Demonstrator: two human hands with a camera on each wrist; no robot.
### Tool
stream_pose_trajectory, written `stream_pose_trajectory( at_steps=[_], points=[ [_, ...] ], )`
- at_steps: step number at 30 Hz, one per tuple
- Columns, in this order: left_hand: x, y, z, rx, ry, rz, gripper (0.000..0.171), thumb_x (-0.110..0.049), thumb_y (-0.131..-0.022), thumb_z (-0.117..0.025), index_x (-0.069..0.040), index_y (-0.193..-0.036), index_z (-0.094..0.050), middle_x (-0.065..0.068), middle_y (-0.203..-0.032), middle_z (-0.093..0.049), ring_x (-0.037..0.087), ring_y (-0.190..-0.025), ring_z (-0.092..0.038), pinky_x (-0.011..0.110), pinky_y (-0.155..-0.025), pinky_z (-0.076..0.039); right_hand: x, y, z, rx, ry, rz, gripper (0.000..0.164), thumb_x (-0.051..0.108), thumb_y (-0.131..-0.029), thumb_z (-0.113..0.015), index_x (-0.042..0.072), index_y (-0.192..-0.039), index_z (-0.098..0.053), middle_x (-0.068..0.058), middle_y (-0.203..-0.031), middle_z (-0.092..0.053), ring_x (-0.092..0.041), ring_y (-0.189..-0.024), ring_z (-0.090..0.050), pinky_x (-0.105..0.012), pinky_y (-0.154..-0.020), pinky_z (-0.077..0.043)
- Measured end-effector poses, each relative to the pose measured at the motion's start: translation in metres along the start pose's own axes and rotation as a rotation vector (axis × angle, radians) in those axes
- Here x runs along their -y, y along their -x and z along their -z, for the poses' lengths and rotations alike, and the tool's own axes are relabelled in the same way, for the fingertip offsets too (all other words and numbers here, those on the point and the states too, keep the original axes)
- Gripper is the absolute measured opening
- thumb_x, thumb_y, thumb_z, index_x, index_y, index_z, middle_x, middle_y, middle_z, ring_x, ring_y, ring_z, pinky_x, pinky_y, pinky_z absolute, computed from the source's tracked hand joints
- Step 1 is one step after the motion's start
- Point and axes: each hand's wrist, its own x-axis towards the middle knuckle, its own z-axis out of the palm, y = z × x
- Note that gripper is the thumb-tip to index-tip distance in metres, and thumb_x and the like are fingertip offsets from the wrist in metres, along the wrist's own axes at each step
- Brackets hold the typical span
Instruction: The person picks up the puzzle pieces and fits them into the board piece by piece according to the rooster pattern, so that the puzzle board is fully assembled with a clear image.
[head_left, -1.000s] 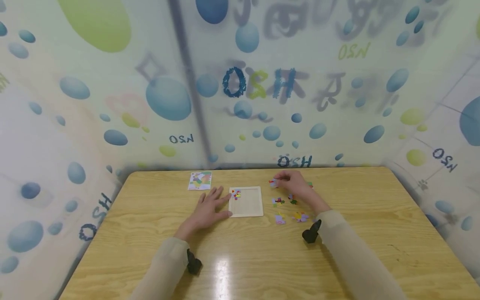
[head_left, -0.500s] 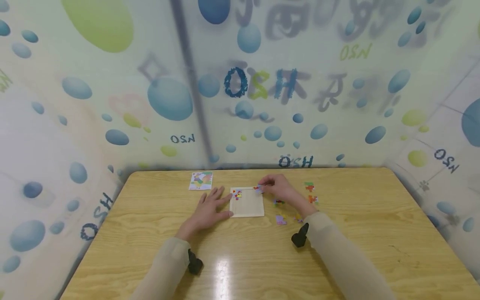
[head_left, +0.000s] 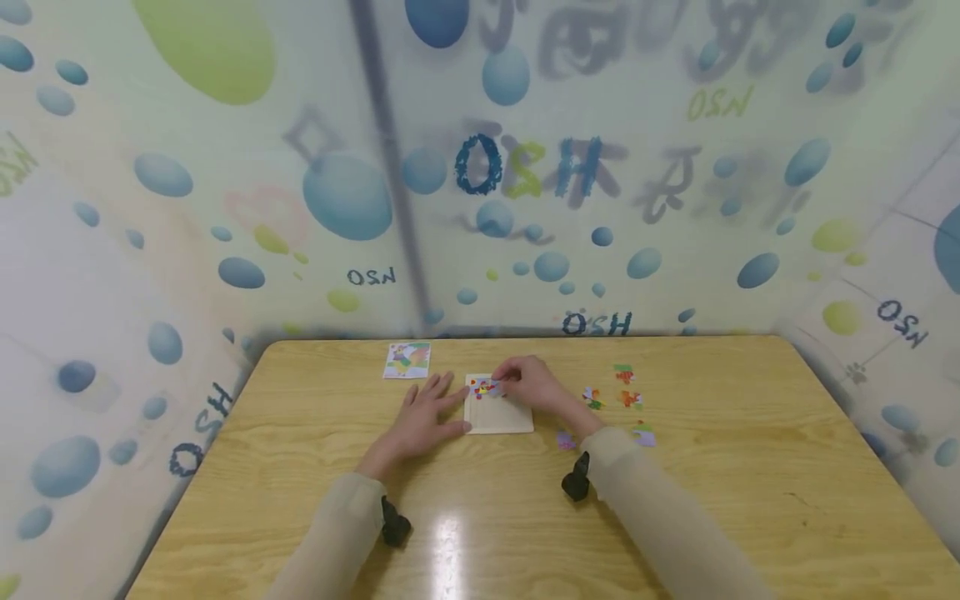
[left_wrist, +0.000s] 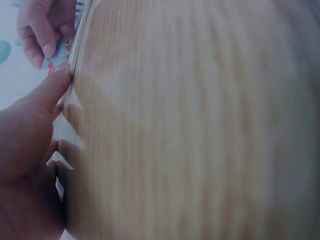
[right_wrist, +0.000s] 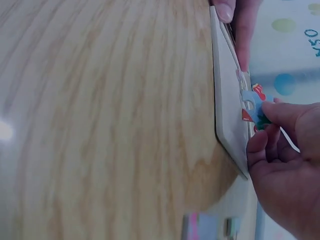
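Observation:
My right hand point(head_left: 534, 385) pinches a light blue puzzle piece point(right_wrist: 254, 106) with red and green parts between thumb and fingers. It holds the piece tilted over the far side of a shallow square wooden puzzle tray point(head_left: 498, 421). In the tray's far left corner lies a colourful puzzle piece point(head_left: 478, 388), partly overlapped in view by the fingers' work. My left hand point(head_left: 427, 417) lies flat with spread fingers, its thumb and index fingertips touching the tray's left edge. In the left wrist view the left thumb point(left_wrist: 47, 92) reaches the tray's rim.
Several loose puzzle pieces lie right of the tray, among them a red and green piece point(head_left: 625, 374), an orange piece point(head_left: 630, 399) and a purple piece point(head_left: 565, 440). A picture card point(head_left: 407, 361) lies at the back left of the wooden table point(head_left: 480, 517), against a patterned wall.
My right hand has carried the puzzle piece leftward from the loose pieces to over the tray's far side. My left hand stays at the tray's left edge.

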Motion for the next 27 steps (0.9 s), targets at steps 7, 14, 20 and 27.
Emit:
stream_pose_trajectory(
  at_steps=[7,14,20,27],
  points=[
    [-0.002,0.0,0.0,0.009,0.01,0.001,0.065,-0.043,-0.1,-0.065,-0.014,-0.155,-0.047,0.019,-0.168,-0.019,0.039,-0.156,-0.006,0.064,-0.12,0.001,0.003,-0.002,-0.008,-0.057,0.062,-0.002,0.01,-0.001,-0.095,-0.067,0.004,-0.1,-0.074,-0.003,-0.088,-0.067,-0.016,-0.078,-0.057,-0.029,-0.07,-0.049],
    [-0.001,0.0,0.0,-0.001,0.01,0.006,0.065,-0.042,-0.1,-0.066,-0.013,-0.155,-0.048,0.02,-0.167,-0.02,0.04,-0.155,-0.007,0.065,-0.119,0.0,0.001,-0.006,-0.013,-0.069,0.109,0.008,0.01,0.0,-0.097,-0.065,0.004,-0.103,-0.073,-0.003,-0.09,-0.065,-0.016,-0.077,-0.055,-0.03,-0.07,-0.048],
    [-0.001,0.001,0.001,0.005,0.013,0.005,0.065,-0.041,-0.1,-0.066,-0.013,-0.155,-0.047,0.02,-0.167,-0.02,0.04,-0.155,-0.007,0.065,-0.119,0.0,0.001,-0.006,-0.016,-0.089,0.12,-0.009,0.011,0.001,-0.098,-0.066,0.003,-0.105,-0.073,-0.005,-0.093,-0.065,-0.017,-0.08,-0.055,-0.032,-0.073,-0.049],
    [-0.003,0.001,0.001,0.004,0.009,0.001,0.065,-0.04,-0.1,-0.066,-0.012,-0.155,-0.047,0.021,-0.167,-0.02,0.041,-0.155,-0.007,0.066,-0.119,0.0,0.0,-0.006,-0.018,-0.098,0.139,-0.029,0.012,0.004,-0.099,-0.066,0.004,-0.108,-0.074,-0.006,-0.1,-0.066,-0.018,-0.085,-0.057,-0.034,-0.076,-0.051]
  ],
)
